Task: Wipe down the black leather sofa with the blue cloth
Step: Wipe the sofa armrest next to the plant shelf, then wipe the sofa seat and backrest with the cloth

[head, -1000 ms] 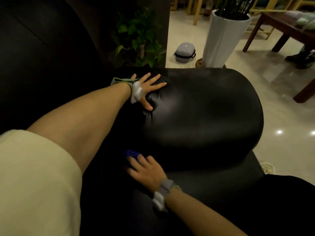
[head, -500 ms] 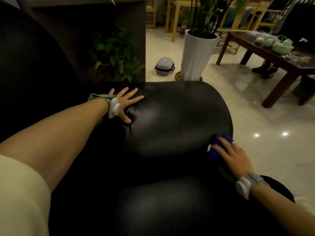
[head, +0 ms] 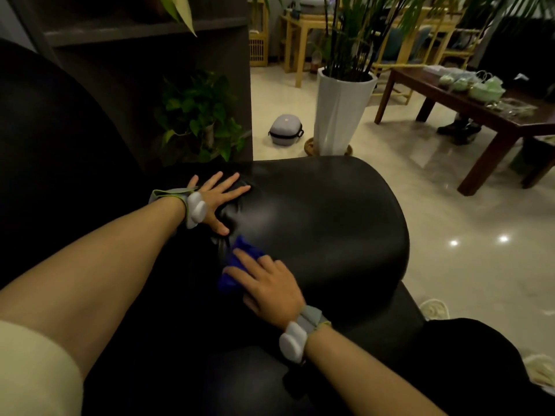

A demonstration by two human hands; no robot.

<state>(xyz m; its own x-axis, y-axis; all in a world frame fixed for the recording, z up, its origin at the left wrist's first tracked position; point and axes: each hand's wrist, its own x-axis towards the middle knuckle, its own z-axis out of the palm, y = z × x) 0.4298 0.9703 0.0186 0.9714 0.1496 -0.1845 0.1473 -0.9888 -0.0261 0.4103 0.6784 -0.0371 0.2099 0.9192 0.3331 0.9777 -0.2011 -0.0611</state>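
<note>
The left hand (head: 216, 200) is laid flat on the sofa (head: 324, 223) at centre frame, fingers spread and straight, nothing held. Just below it, the blue cloth (head: 237, 265) is pressed against the rounded black leather by the right hand (head: 267, 288), fingers lying flat over it. A white planter (head: 339, 112) is seen on the floor beyond, upper centre.
</note>
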